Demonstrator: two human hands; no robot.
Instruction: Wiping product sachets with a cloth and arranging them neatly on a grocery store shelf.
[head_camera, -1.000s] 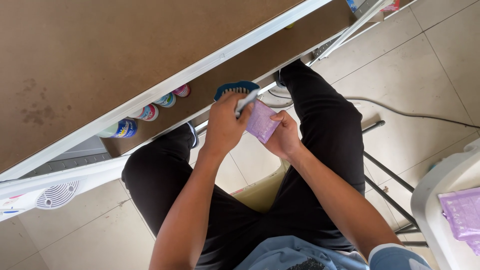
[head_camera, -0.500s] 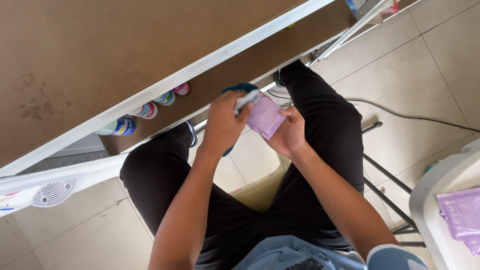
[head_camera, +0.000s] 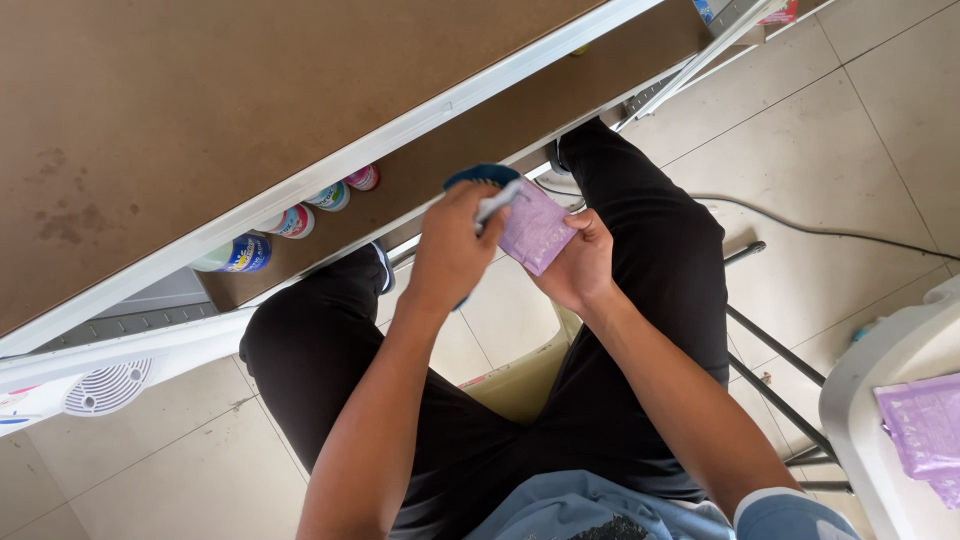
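My right hand (head_camera: 580, 265) holds a small purple packet (head_camera: 537, 229) in front of my knees. My left hand (head_camera: 455, 245) grips a tool with a blue body (head_camera: 480, 177) and a pale tip (head_camera: 497, 203), its tip resting on the packet's upper left edge. Both hands are close together, just below the edge of the brown table (head_camera: 200, 120). My legs in black trousers (head_camera: 330, 350) spread to either side below the hands.
Several small coloured pots (head_camera: 300, 220) line a shelf under the table. A white chair (head_camera: 880, 390) at the right carries more purple packets (head_camera: 925, 430). A white fan (head_camera: 105, 385) lies at the left, and a cable (head_camera: 820, 232) crosses the tiled floor.
The packet has tilted and shifted slightly rightward in my right hand. My left hand has closed in over its upper edge with the tool.
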